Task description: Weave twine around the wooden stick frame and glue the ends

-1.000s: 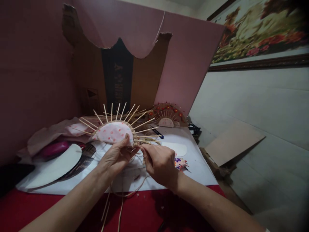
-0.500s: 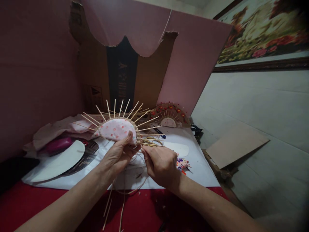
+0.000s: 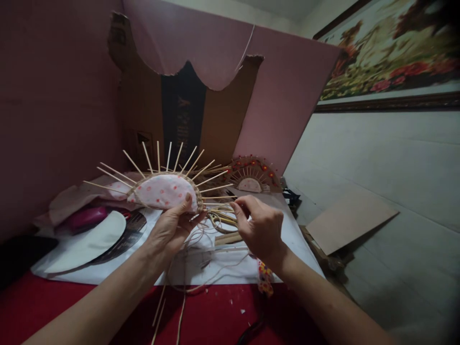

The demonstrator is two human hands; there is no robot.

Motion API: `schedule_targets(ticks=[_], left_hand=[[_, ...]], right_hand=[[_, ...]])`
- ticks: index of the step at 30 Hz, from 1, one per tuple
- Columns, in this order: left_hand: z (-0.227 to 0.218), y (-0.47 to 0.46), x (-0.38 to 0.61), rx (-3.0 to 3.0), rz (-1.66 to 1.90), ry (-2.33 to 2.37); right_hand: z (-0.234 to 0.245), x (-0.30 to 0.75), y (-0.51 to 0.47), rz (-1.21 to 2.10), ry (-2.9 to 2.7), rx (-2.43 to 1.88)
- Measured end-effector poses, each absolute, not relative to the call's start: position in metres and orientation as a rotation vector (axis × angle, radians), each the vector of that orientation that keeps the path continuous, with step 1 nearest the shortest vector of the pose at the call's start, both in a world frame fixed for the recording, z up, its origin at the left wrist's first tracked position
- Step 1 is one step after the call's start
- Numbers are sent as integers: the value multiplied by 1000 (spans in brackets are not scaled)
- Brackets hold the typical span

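My left hand (image 3: 172, 227) grips the lower right end of a half-round basket piece (image 3: 163, 192), thumb on its pink-dotted white fabric face. Twine is woven along its curved edge, and thin sticks fan outward from it. My right hand (image 3: 257, 223) is closed in a pinch just right of the lowest sticks, on a strand of twine (image 3: 230, 266) that loops below it; the fingertips partly hide the strand. Yellow-handled scissors (image 3: 221, 221) lie on the table behind, between the hands.
A second half-round piece with red flowers (image 3: 249, 184) leans at the back. On the left lie a white half-round sheet (image 3: 89, 243) and a purple object (image 3: 87, 218). Torn cardboard (image 3: 143, 105) stands behind, and a brown board (image 3: 354, 218) rests at right.
My right hand has moved right and slightly up, away from the piece's edge. My left hand has shifted left with the basket piece. More of the scissors now shows.
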State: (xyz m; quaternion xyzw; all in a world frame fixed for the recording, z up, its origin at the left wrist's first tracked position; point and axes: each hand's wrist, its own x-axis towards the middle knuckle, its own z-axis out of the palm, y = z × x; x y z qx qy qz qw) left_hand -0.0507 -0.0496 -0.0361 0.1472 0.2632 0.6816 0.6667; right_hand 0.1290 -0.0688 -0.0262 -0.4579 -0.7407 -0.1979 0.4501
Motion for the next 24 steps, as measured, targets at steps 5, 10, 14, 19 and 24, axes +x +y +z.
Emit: schedule_targets(ticks=[5, 10, 14, 19, 24], left_hand=[[-33, -49, -54, 327, 1568, 576], [-28, -51, -55, 302, 1569, 572], [-29, -52, -52, 296, 1494, 610], [-33, -61, -45, 325, 1348, 683], [-32, -70, -40, 397, 1184, 731]], right_hand=[[-13, 138, -66, -330, -1817, -1339], [-11, 146, -52, -105, -1848, -1412], [-26, 149, -36, -32, -1792, -1325], [-48, 145, -23, 102, -1802, -1278], [-56, 140, -21, 152, -1804, -1303]])
